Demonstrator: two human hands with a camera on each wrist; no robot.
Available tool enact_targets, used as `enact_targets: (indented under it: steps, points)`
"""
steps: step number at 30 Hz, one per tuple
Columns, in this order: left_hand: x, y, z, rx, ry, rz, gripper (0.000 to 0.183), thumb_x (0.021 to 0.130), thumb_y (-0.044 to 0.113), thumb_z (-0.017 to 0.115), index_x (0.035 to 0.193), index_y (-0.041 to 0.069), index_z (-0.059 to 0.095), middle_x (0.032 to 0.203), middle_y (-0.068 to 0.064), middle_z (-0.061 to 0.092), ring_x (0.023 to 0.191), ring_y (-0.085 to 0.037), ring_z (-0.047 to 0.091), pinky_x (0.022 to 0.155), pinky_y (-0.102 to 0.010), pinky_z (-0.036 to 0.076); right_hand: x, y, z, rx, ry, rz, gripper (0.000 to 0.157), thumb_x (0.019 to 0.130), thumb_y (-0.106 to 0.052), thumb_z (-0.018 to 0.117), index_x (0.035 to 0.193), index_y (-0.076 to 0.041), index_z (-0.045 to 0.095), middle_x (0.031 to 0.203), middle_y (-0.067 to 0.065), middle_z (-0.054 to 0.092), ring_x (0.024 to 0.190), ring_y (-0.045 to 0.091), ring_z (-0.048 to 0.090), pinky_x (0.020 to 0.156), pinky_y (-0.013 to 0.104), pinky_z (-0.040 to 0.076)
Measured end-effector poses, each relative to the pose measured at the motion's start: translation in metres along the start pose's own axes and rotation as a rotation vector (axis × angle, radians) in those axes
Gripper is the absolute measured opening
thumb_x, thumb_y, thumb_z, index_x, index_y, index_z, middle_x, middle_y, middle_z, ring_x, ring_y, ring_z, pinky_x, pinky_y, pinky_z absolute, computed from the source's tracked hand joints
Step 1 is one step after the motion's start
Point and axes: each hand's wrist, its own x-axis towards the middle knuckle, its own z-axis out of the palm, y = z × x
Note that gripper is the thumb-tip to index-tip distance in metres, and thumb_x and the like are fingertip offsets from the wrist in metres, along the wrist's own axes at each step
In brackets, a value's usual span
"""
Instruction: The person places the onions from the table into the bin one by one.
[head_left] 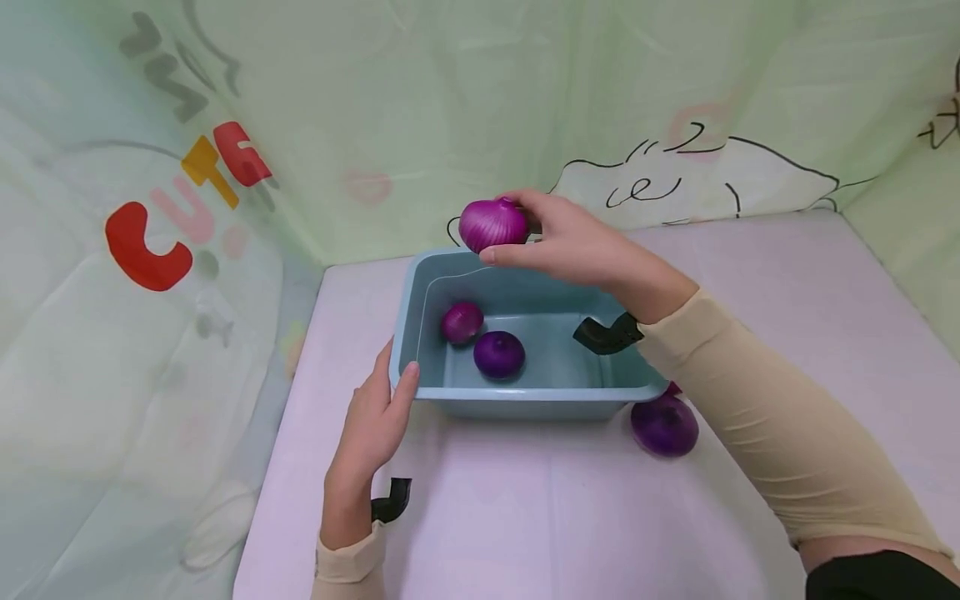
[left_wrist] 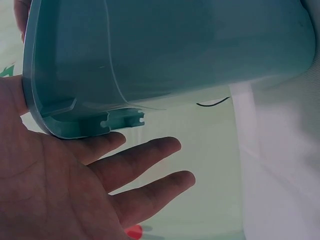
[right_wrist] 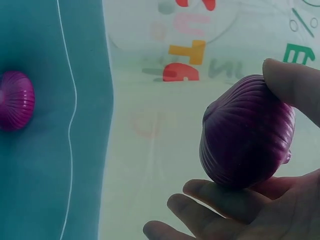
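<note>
A light blue plastic bin (head_left: 525, 394) stands on the table with two purple onions inside, one (head_left: 462, 322) by its left wall and another (head_left: 498, 355) nearer the front. Over the bin's far left rim, my right hand (head_left: 573, 242) holds a third onion (head_left: 492, 224) between thumb and fingers. In the right wrist view that onion (right_wrist: 247, 132) is gripped from the side, clear of the bin. At the bin's left end, my left hand (head_left: 378, 417) holds the rim, thumb over the edge. The left wrist view shows its other fingers (left_wrist: 150, 197) spread straight below the rim.
Beside the bin's front right corner, an onion (head_left: 664, 426) lies on the white tabletop (head_left: 487, 517). A purple bit behind it is mostly hidden by the bin and right sleeve (head_left: 772, 442). A printed curtain (head_left: 420, 100) hangs behind the table and along its left.
</note>
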Motion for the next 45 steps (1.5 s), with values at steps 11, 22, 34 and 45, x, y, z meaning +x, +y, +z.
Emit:
enact_targets:
  steps: [11, 22, 34, 45]
  points:
    - [0.0, 0.001, 0.0, -0.007, 0.0, 0.001, 0.065, 0.108, 0.055, 0.045, 0.166, 0.032, 0.025, 0.156, 0.002, 0.048, 0.132, -0.029, 0.056, 0.1, -0.062, 0.047, 0.021, 0.01, 0.021, -0.105, -0.066, -0.035, 0.08, 0.09, -0.041, 0.081, 0.152, -0.006, 0.045, 0.129, 0.006, 0.061, 0.117, 0.022, 0.056, 0.092, 0.041, 0.051]
    - [0.001, 0.002, 0.0, -0.004, -0.004, 0.002, 0.068, 0.107, 0.06, 0.043, 0.166, 0.031, 0.025, 0.157, 0.003, 0.047, 0.131, -0.028, 0.057, 0.099, -0.062, 0.048, 0.038, 0.022, 0.044, -0.133, -0.16, 0.022, 0.076, 0.09, -0.04, 0.08, 0.148, -0.004, 0.047, 0.128, 0.008, 0.061, 0.113, 0.023, 0.06, 0.091, 0.04, 0.054]
    - [0.0, 0.003, -0.001, -0.008, -0.013, -0.025, 0.069, 0.107, 0.059, 0.043, 0.166, 0.029, 0.024, 0.159, 0.0, 0.044, 0.134, -0.031, 0.055, 0.099, -0.061, 0.047, 0.059, 0.031, 0.065, -0.23, -0.238, 0.096, 0.076, 0.088, -0.042, 0.079, 0.144, -0.002, 0.048, 0.127, 0.01, 0.06, 0.112, 0.026, 0.06, 0.088, 0.041, 0.055]
    - [0.001, 0.002, -0.001, -0.001, -0.012, -0.034, 0.07, 0.106, 0.06, 0.044, 0.166, 0.03, 0.023, 0.158, 0.0, 0.045, 0.134, -0.03, 0.055, 0.098, -0.06, 0.048, 0.067, 0.043, 0.084, -0.346, -0.319, 0.127, 0.072, 0.088, -0.045, 0.079, 0.139, -0.002, 0.051, 0.121, 0.011, 0.062, 0.107, 0.026, 0.061, 0.086, 0.039, 0.056]
